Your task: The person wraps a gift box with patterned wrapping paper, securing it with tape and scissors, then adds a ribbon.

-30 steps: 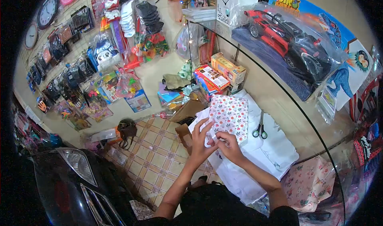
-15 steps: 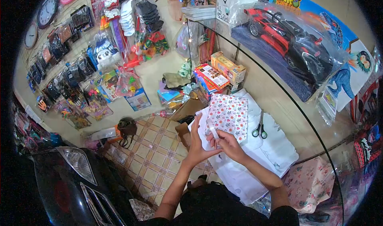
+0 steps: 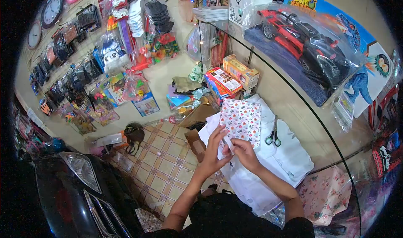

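Note:
My left hand (image 3: 214, 153) and my right hand (image 3: 247, 155) meet over the front edge of a flower-patterned, flat wrapped package (image 3: 241, 118). Between them is a small whitish, see-through ring that looks like a roll of clear tape (image 3: 228, 143). The fingers of both hands close around it and partly hide it. Scissors (image 3: 273, 139) with dark green handles lie to the right of the package, blades pointing away from me. Beneath everything spreads a pile of white sheets (image 3: 289, 154).
Colourful boxes (image 3: 223, 81) stand behind the package. A curved glass edge (image 3: 304, 99) runs along the right, with a bagged red and black toy car (image 3: 302, 44) above it. At lower left is a shiny black ride-on car (image 3: 75, 191). A pink floral bundle (image 3: 325, 196) sits at right.
My left hand has come in from spread fingers to close on the tape roll. My right hand has turned slightly, and the two hands are nearer each other.

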Demonstrator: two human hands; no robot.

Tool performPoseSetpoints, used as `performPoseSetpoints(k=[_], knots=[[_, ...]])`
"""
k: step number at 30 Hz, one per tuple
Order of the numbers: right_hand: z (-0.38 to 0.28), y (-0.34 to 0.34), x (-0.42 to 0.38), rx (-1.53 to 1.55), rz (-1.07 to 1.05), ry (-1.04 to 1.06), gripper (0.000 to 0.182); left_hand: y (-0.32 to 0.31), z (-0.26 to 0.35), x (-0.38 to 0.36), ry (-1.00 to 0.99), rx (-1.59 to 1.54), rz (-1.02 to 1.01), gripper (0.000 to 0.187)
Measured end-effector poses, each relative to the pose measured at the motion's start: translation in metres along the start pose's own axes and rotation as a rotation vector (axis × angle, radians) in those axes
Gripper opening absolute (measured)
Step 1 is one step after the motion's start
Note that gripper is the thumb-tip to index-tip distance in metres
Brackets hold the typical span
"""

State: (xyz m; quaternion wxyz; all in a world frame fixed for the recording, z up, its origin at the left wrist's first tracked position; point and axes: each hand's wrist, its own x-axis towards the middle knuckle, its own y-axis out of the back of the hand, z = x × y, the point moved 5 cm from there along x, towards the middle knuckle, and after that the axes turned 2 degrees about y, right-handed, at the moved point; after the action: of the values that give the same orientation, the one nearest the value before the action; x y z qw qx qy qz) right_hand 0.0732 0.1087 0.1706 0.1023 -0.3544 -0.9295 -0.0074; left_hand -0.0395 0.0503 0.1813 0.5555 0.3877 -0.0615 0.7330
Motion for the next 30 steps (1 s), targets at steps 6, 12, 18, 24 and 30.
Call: performPoseSetpoints(k=[6, 12, 18, 24, 30], knots=[[-0.010, 0.001, 0.000, 0.059, 0.043, -0.082, 0.025, -0.008, 0.001, -0.006, -0.087, 0.145, 0.002, 0.078], [-0.015, -0.006, -0.002, 0.055, 0.012, -0.067, 0.028, -0.008, -0.005, -0.006, -0.077, 0.222, 0.059, 0.079], [-0.018, -0.012, -0.002, 0.088, -0.079, -0.044, 0.033, -0.002, -0.008, -0.006, -0.062, 0.218, 0.126, 0.082], [-0.014, -0.012, -0.001, 0.123, -0.099, -0.078, 0.036, 0.000, -0.007, -0.006, -0.055, 0.143, 0.128, 0.082], [-0.004, -0.012, -0.004, 0.110, 0.052, 0.000, 0.025, 0.000, -0.005, -0.009, -0.098, 0.150, 0.162, 0.078]])
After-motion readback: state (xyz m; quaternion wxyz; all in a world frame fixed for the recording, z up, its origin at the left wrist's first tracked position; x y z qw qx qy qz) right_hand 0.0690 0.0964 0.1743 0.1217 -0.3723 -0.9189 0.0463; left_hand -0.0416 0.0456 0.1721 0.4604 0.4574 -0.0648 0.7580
